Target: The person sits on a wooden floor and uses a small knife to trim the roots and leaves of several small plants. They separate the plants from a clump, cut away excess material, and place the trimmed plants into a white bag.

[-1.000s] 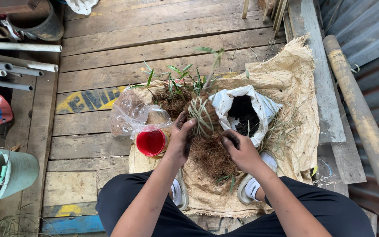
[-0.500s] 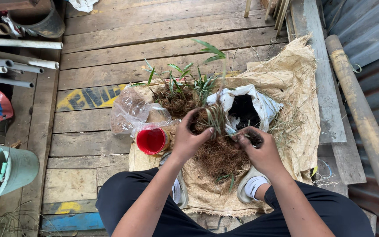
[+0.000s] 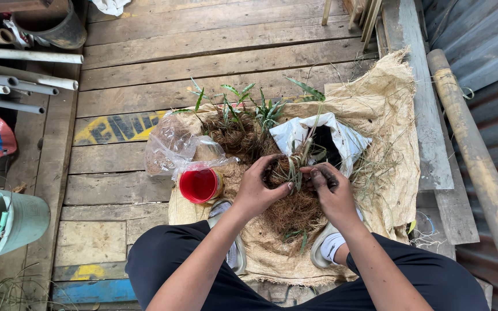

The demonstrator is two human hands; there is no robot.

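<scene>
Both my hands clasp a small plant with a brown fibrous root ball (image 3: pixel 295 173) over a heap of brown fibre (image 3: pixel 298 210). My left hand (image 3: pixel 257 187) wraps the root ball from the left. My right hand (image 3: pixel 329 187), fingers dark with soil, pinches it from the right. The plant's thin green leaves stick up between my fingers. Behind it lie several more small green plants (image 3: pixel 243 109) with tangled roots. A white bag of dark soil (image 3: pixel 327 141) stands open just beyond my right hand.
A tan sack (image 3: pixel 387 109) covers the wooden plank floor under everything. A red cup (image 3: pixel 198 185) and a clear plastic bag (image 3: pixel 171 147) sit left of my hands. White pipes (image 3: pixel 24 80) and a green bucket (image 3: pixel 7 222) lie at the left; a bamboo pole (image 3: pixel 468 144) lies at the right.
My hands have closed in together on the root ball and lifted the plant slightly; before, they were spread lower in the fibre heap.
</scene>
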